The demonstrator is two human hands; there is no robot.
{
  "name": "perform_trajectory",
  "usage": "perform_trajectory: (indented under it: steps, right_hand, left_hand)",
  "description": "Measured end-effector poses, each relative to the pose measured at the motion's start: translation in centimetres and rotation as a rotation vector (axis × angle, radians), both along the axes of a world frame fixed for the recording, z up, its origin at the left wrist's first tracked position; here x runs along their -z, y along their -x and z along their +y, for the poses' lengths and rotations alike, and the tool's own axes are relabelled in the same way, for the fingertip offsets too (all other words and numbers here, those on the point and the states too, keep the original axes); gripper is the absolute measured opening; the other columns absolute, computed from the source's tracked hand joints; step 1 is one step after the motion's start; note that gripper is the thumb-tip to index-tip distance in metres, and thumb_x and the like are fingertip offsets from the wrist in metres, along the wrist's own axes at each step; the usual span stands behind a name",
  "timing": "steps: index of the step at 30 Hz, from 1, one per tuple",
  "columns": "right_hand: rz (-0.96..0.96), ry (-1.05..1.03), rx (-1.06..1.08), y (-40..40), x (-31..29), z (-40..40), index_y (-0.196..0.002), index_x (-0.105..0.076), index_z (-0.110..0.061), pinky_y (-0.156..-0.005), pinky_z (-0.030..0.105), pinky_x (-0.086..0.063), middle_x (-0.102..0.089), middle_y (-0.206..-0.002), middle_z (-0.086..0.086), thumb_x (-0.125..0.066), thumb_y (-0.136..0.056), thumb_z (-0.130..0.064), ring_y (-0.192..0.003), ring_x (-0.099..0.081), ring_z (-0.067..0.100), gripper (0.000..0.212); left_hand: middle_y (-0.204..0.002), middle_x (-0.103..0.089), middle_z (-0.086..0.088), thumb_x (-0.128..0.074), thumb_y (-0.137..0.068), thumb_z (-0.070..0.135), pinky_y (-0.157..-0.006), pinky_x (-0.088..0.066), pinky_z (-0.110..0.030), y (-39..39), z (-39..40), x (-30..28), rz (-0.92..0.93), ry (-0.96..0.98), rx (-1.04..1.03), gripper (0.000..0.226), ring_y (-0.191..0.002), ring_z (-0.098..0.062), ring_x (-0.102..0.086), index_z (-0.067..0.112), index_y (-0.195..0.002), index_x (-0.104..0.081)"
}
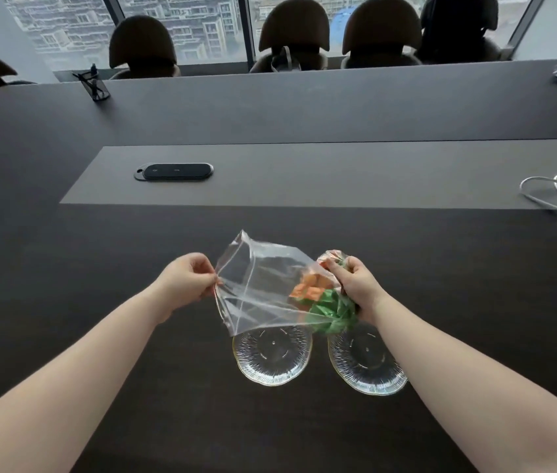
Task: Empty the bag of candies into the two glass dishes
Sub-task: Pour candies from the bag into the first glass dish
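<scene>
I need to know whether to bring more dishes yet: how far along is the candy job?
Nothing is poured: both glass dishes look empty. In hand: the left hand pinches the clear bag at its edge, and the right hand grips the end holding the candies. Left: emptying all candies into the dishes.

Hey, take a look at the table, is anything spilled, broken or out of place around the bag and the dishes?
Nothing stands out. The candies are all inside the clear bag, held between the left hand and the right hand. The left glass dish and the right glass dish sit upright, empty and look intact.
</scene>
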State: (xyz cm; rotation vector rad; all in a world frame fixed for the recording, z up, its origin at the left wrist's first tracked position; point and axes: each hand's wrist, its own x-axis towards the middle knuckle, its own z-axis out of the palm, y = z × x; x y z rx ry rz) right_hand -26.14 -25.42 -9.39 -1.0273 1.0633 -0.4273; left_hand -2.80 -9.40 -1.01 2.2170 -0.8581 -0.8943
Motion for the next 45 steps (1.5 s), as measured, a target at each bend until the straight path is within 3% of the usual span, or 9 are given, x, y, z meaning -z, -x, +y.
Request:
perform_trajectory:
  steps: [4, 8, 14, 21, 25, 29, 36, 42, 45]
  right_hand:
    - [0.060, 0.075, 0.062, 0.5, 0.5, 0.2, -0.073, -0.042, -0.018, -0.075, 0.054, -0.055, -0.058, -0.088, 0.017, -0.071, -0.081, -0.023, -0.076, -0.061, 0.029, 0.031]
    - [0.125, 0.162, 0.075, 0.7, 0.5, 0.4, -0.068, -0.037, -0.024, -0.071, 0.055, -0.055, -0.053, -0.083, 0.013, -0.075, -0.070, -0.026, -0.071, -0.058, 0.027, 0.038]
    - [0.149, 0.317, 0.049, 0.0, -0.1, 1.2, -0.073, -0.039, -0.019, -0.059, 0.035, -0.045, -0.049, -0.071, 0.003, -0.070, -0.076, -0.010, -0.061, -0.049, 0.018, 0.033]
    - [0.134, 0.411, 0.002, -0.7, -0.8, 1.9, -0.071, -0.036, -0.021, -0.061, 0.038, -0.047, -0.049, -0.074, 0.002, -0.069, -0.075, -0.016, -0.065, -0.049, 0.018, 0.034]
    - [0.119, 0.456, -0.043, -0.9, -1.6, 2.1, -0.071, -0.037, -0.022, -0.068, 0.050, -0.054, -0.051, -0.077, 0.007, -0.070, -0.071, -0.023, -0.067, -0.052, 0.022, 0.033]
    - [0.104, 0.511, -0.045, -1.2, -2.4, 2.4, -0.074, -0.036, -0.014, -0.068, 0.051, -0.053, -0.047, -0.077, 0.007, -0.070, -0.070, -0.024, -0.067, -0.048, 0.021, 0.035]
    - [0.027, 0.580, -0.028, -1.5, -4.3, 3.1, -0.070, -0.033, -0.020, -0.060, 0.029, -0.042, -0.040, -0.070, -0.003, -0.070, -0.076, -0.009, -0.063, -0.040, 0.012, 0.040]
    - [-0.022, 0.624, -0.052, -1.6, -5.4, 3.4, -0.072, -0.034, -0.019, -0.062, 0.031, -0.041, -0.039, -0.073, 0.001, -0.071, -0.077, -0.012, -0.066, -0.041, 0.015, 0.038]
    - [-0.057, 0.653, -0.057, -1.8, -6.1, 3.7, -0.073, -0.035, -0.016, -0.060, 0.029, -0.039, -0.039, -0.070, 0.002, -0.073, -0.077, -0.012, -0.063, -0.039, 0.014, 0.038]
  left_hand:
    - [-0.063, -0.063, -0.001, -0.065, -0.075, 0.015, -0.058, -0.043, -0.026, 0.5, 1.1, 3.0, -0.161, -0.149, 0.111, 0.010, -0.059, -0.016, -0.053, 0.016, -0.066, -0.063]
    - [-0.064, -0.061, 0.006, -0.067, -0.074, 0.020, -0.062, -0.042, -0.026, 1.3, 1.8, 5.1, -0.189, -0.215, 0.127, 0.017, -0.065, -0.015, -0.056, 0.025, -0.060, -0.060]
    - [-0.061, -0.059, 0.007, -0.060, -0.075, 0.025, -0.061, -0.042, -0.027, 2.9, 2.2, 8.1, -0.183, -0.331, 0.164, 0.019, -0.065, -0.018, -0.054, 0.024, -0.056, -0.055]
    - [-0.093, -0.067, 0.006, -0.050, -0.078, 0.021, -0.084, -0.052, -0.034, 4.0, 1.8, 9.2, -0.140, -0.305, 0.080, 0.014, -0.092, -0.020, -0.063, 0.032, -0.079, -0.058]
    - [-0.124, -0.060, -0.008, -0.051, -0.076, 0.014, -0.098, -0.041, -0.031, 4.2, 0.7, 8.5, 0.003, -0.071, -0.008, 0.045, -0.117, -0.024, -0.055, 0.012, -0.120, -0.056]
    - [-0.147, -0.041, -0.001, -0.063, -0.075, 0.016, -0.110, -0.030, -0.028, 4.4, 0.0, 8.2, 0.029, -0.087, 0.177, 0.071, -0.137, -0.018, -0.037, 0.016, -0.141, -0.037]
    - [-0.151, -0.035, -0.006, -0.053, -0.081, 0.013, -0.114, -0.030, -0.041, 4.8, -1.2, 9.4, -0.144, -0.215, 0.311, 0.072, -0.143, -0.022, -0.025, 0.022, -0.146, -0.025]
    - [-0.151, -0.037, 0.004, -0.052, -0.080, 0.014, -0.113, -0.029, -0.039, 5.1, -2.2, 10.0, -0.226, -0.210, 0.336, 0.074, -0.147, -0.016, -0.015, 0.034, -0.145, -0.022]
    - [-0.156, -0.027, 0.002, -0.054, -0.078, 0.012, -0.114, -0.026, -0.036, 5.2, -2.4, 10.2, -0.228, -0.213, 0.372, 0.079, -0.148, -0.012, -0.008, 0.042, -0.143, -0.020]
